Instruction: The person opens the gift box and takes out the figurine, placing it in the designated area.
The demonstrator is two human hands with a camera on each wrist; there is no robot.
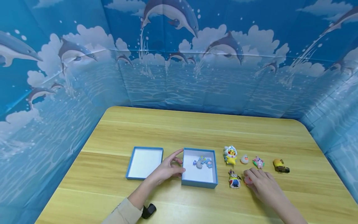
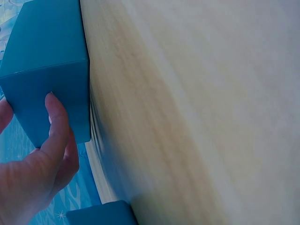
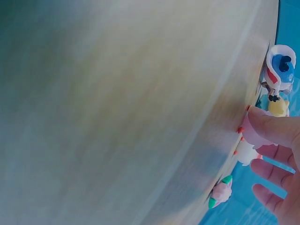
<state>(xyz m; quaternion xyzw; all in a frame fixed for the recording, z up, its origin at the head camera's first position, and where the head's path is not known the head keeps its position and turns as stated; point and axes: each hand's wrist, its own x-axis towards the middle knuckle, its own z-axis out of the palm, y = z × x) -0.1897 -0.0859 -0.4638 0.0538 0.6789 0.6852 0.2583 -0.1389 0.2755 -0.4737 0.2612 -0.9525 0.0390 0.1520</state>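
On the table, an open blue box with a white inside holds several small bluish and grey figures. My left hand rests against the box's left side, its fingertips touching the wall. To the right, my right hand pinches a small pink toy duck between thumb and fingers, low over the table; the fingers partly cover it in the head view. Just left of that hand lies a minion figure in a red and white cape. A white toy duck sits behind it.
Left of the box lies a blue-rimmed lid, white side up. Behind the right hand are a yellow figure in a white hood, a pink figure and a yellow-brown figure. A dolphin-print curtain surrounds the wooden table.
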